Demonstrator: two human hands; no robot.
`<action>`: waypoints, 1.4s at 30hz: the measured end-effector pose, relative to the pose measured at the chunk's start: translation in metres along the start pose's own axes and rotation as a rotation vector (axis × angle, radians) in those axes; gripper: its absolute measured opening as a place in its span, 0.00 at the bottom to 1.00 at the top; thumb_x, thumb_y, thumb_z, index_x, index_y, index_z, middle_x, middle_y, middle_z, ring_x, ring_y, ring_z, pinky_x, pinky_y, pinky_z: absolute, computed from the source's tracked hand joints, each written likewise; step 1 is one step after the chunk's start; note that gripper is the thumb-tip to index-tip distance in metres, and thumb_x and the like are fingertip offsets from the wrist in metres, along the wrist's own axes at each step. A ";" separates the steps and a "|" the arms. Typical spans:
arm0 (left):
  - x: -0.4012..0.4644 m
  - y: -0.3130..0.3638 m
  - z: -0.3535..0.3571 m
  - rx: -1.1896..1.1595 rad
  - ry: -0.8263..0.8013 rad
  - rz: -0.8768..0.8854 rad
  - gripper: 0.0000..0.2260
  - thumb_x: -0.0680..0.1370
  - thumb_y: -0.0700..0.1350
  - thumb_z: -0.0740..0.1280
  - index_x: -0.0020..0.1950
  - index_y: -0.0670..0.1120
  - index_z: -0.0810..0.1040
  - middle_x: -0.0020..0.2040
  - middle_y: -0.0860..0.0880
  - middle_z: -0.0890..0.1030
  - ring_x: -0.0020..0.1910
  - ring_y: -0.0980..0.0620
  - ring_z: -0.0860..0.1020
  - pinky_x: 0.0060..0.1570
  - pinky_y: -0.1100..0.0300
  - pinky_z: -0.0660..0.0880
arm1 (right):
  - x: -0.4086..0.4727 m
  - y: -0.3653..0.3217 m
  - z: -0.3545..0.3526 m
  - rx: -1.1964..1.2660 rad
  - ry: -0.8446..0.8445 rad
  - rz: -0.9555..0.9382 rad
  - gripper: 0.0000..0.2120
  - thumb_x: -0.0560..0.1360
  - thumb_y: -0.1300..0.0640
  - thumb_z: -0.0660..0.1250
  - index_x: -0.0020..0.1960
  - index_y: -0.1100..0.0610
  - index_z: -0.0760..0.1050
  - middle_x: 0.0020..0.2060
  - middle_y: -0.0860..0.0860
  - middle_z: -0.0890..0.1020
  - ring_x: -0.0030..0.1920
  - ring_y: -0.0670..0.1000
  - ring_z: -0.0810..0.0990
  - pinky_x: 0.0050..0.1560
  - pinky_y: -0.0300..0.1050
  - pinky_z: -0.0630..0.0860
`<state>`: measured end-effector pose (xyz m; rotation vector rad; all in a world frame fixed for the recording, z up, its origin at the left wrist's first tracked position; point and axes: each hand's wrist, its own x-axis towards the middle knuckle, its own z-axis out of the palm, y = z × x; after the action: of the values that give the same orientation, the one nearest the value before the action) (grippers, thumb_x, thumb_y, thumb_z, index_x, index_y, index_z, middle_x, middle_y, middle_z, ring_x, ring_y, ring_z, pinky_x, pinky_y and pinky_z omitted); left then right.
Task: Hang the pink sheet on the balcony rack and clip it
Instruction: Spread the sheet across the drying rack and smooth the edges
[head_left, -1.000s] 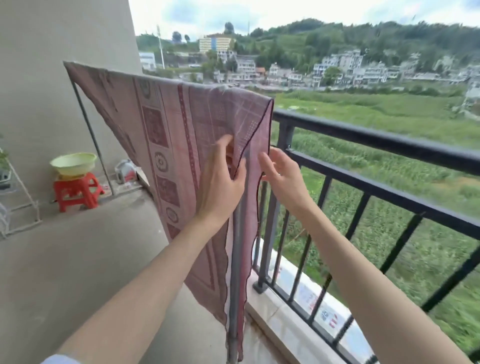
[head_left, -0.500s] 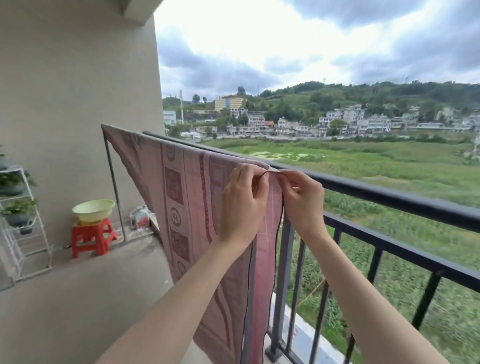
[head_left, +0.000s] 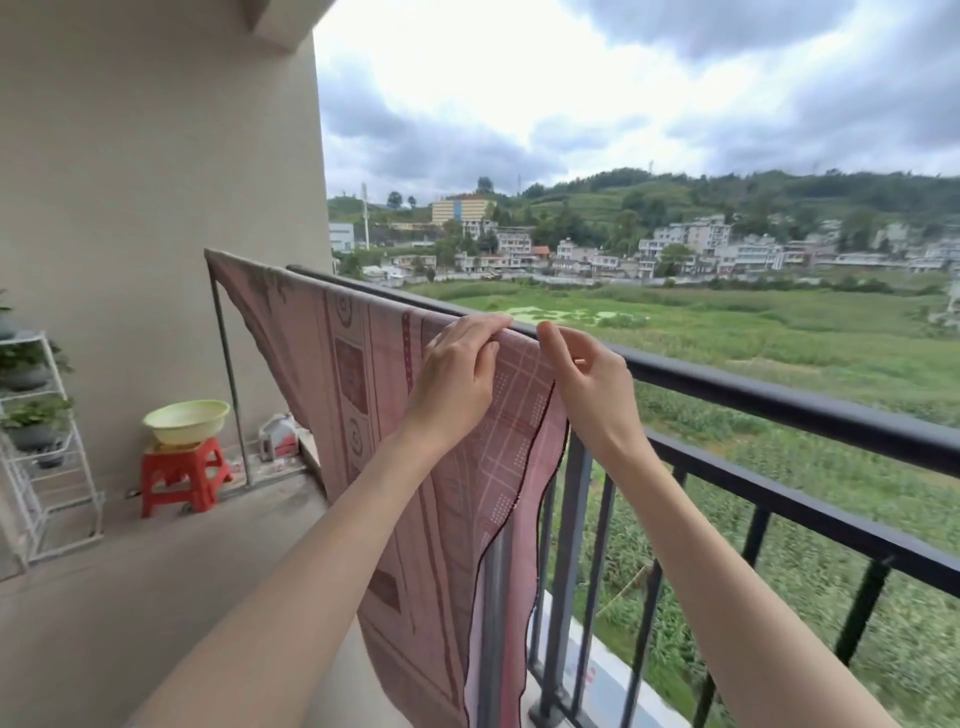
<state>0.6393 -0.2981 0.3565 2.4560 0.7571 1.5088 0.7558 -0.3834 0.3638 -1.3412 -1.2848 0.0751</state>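
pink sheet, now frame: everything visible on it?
The pink sheet is thin patterned cloth with darker red bands, medallions and a checked end, and its edge has dark trim. It hangs draped over the rack's top bar, starting at the far grey pole. The left hand holds its top fold. The right hand is at its near corner. No clip shows.

An upper-floor home balcony: black metal railing (head_left: 779, 410) from 12 to 4 o'clock over green fields (head_left: 779, 353), a yellow basin (head_left: 186, 420) on a red plastic stool (head_left: 179, 475) at 9 o'clock near a white plant shelf (head_left: 49, 467), and a pink sheet (head_left: 363, 415) over a drying rack (head_left: 228, 374).
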 end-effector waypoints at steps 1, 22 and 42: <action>0.003 -0.003 -0.002 -0.001 -0.017 -0.013 0.15 0.80 0.39 0.57 0.66 0.45 0.71 0.66 0.48 0.73 0.68 0.52 0.68 0.70 0.53 0.62 | 0.003 -0.002 0.003 -0.060 -0.013 0.013 0.20 0.75 0.43 0.62 0.58 0.57 0.77 0.47 0.46 0.79 0.47 0.42 0.77 0.48 0.34 0.72; 0.017 -0.046 -0.019 0.005 -0.161 0.162 0.16 0.81 0.49 0.55 0.68 0.51 0.69 0.68 0.53 0.71 0.69 0.58 0.64 0.71 0.51 0.59 | 0.012 -0.039 0.004 -0.633 -0.007 -0.183 0.22 0.78 0.46 0.59 0.68 0.55 0.69 0.63 0.51 0.77 0.63 0.52 0.73 0.62 0.47 0.70; -0.021 -0.362 -0.242 0.541 -0.100 -0.245 0.32 0.72 0.62 0.42 0.74 0.53 0.58 0.75 0.51 0.58 0.74 0.53 0.55 0.73 0.54 0.50 | 0.102 -0.064 0.384 -0.829 -0.489 -0.393 0.31 0.78 0.41 0.52 0.76 0.48 0.44 0.77 0.51 0.50 0.76 0.52 0.46 0.75 0.55 0.45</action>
<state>0.2998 -0.0275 0.3148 2.6301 1.5492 1.1980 0.4878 -0.0836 0.3666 -1.7853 -2.1110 -0.4795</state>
